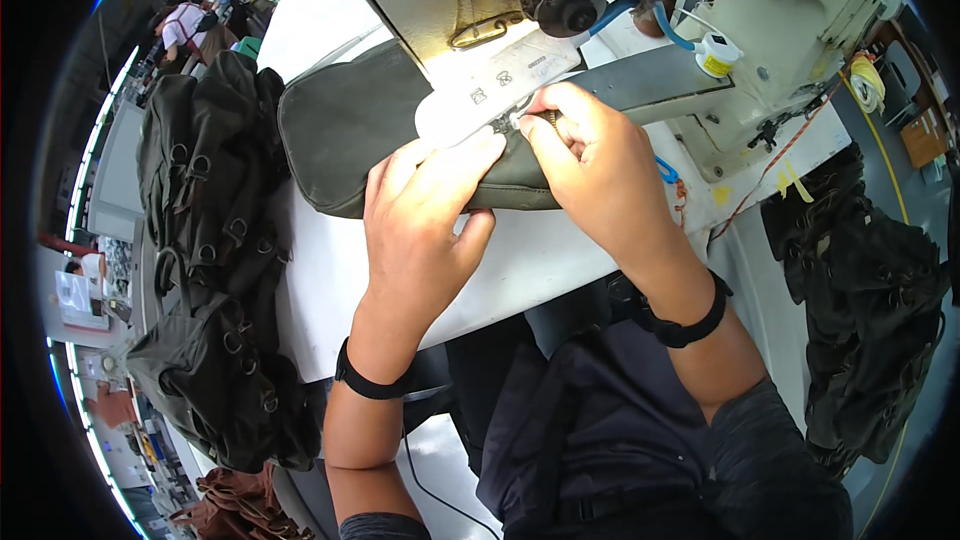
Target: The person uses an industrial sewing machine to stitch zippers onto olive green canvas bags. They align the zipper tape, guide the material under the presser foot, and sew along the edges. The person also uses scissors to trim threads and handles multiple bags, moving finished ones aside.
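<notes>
A dark olive, rounded fabric piece (345, 125) lies under the head of a sewing machine (430, 0), around its narrow arm (660, 80). My left hand (425, 205) rests on the piece with its fingers stretched out near the stitching spot. Its thumb sits apart, at the piece's near edge. Close beside the metal presser foot (515, 120), my right hand (605, 160) has thumb and forefinger brought together in a pinch. Whatever is between those fingertips is too small to make out. A white cover plate (490, 90) partly hides the needle area.
Dark bags with metal rings (205, 230) are heaped left of the white table (540, 265). More dark bags (870, 310) hang at the right. A blue tube (675, 30) and a small white bottle-like part (717, 54) are on the machine. Other people work far left.
</notes>
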A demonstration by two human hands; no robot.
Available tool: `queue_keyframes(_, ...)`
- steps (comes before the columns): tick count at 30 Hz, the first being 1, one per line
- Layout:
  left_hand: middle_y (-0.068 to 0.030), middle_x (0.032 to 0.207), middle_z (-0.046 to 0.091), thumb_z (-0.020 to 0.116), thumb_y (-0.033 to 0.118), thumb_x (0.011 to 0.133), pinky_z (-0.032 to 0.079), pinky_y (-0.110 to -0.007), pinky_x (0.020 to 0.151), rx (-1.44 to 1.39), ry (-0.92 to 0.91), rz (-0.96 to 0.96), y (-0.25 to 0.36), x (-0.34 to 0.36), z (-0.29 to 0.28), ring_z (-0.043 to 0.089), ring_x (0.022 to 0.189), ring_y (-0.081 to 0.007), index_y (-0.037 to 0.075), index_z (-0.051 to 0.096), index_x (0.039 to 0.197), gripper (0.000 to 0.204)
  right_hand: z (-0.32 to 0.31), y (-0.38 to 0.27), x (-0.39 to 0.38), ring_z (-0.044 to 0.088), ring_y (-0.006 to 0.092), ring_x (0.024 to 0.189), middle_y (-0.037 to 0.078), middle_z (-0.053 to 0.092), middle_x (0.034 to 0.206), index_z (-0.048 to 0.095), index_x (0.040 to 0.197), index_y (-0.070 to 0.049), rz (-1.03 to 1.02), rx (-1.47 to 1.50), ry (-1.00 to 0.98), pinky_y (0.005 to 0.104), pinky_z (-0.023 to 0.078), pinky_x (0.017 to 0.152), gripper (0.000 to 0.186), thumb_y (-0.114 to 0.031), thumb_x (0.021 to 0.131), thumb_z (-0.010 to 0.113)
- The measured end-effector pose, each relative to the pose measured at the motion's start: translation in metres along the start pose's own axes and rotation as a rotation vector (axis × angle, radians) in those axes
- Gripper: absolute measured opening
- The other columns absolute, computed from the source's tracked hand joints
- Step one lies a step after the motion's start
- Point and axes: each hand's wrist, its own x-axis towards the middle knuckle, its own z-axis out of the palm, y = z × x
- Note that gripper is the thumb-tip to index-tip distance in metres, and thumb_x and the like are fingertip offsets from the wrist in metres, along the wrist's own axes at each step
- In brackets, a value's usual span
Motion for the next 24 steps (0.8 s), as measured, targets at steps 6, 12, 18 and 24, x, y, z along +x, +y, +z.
queue_keyframes(6, -0.0024, 0.127, 0.072, 0.073, -0.002, 0.069, 0.046, -0.042, 0.102, 0.055, 0.015, 0.021, 0.0, -0.008, 0.007, 0.063, 0.117, -0.0273, 0.014, 0.073, 0.127, 0.06, -0.023, 0.006, -0.007, 0.052, 0.0046, 0.059, 0.002, 0.061, 0.068, 0.07, 0.123, -0.002, -0.071, -0.092, -0.089, 0.0245, 0.044, 0.058, 0.024, -0.014, 0.102, 0.067)
queue_keyframes(12, -0.002, 0.129, 0.07, 0.073, -0.004, 0.069, 0.045, -0.043, 0.102, 0.095, 0.022, 0.039, 0.004, -0.009, 0.009, 0.061, 0.114, -0.0262, 0.015, 0.072, 0.129, 0.062, -0.131, -0.011, -0.01, 0.063, 0.0054, 0.074, 0.001, 0.07, 0.087, 0.07, 0.132, 0.0, -0.39, -0.036, 0.131, 0.0217, 0.051, 0.069, 0.03, -0.008, 0.105, 0.061)
queue_keyframes(18, -0.0038, 0.131, 0.07, 0.073, -0.005, 0.067, 0.046, -0.044, 0.103, 0.108, 0.045, 0.023, 0.001, -0.014, 0.007, 0.062, 0.115, -0.0282, 0.016, 0.072, 0.131, 0.067, -0.277, -0.031, 0.102, 0.064, 0.0067, 0.092, 0.001, 0.072, 0.098, 0.073, 0.13, -0.002, -0.6, -0.567, 0.468, 0.0222, 0.05, 0.085, 0.034, -0.024, 0.108, 0.061)
queue_keyframes(24, -0.0045, 0.127, 0.07, 0.073, -0.005, 0.066, 0.046, -0.047, 0.102, 0.041, 0.061, 0.021, 0.003, -0.01, 0.01, 0.061, 0.113, -0.0295, 0.015, 0.073, 0.129, 0.065, -0.479, 0.016, 0.29, 0.07, 0.0149, 0.095, 0.008, 0.077, 0.107, 0.074, 0.126, 0.0, 0.058, -0.938, 0.139, 0.0294, 0.054, 0.082, 0.054, -0.047, 0.102, 0.063)
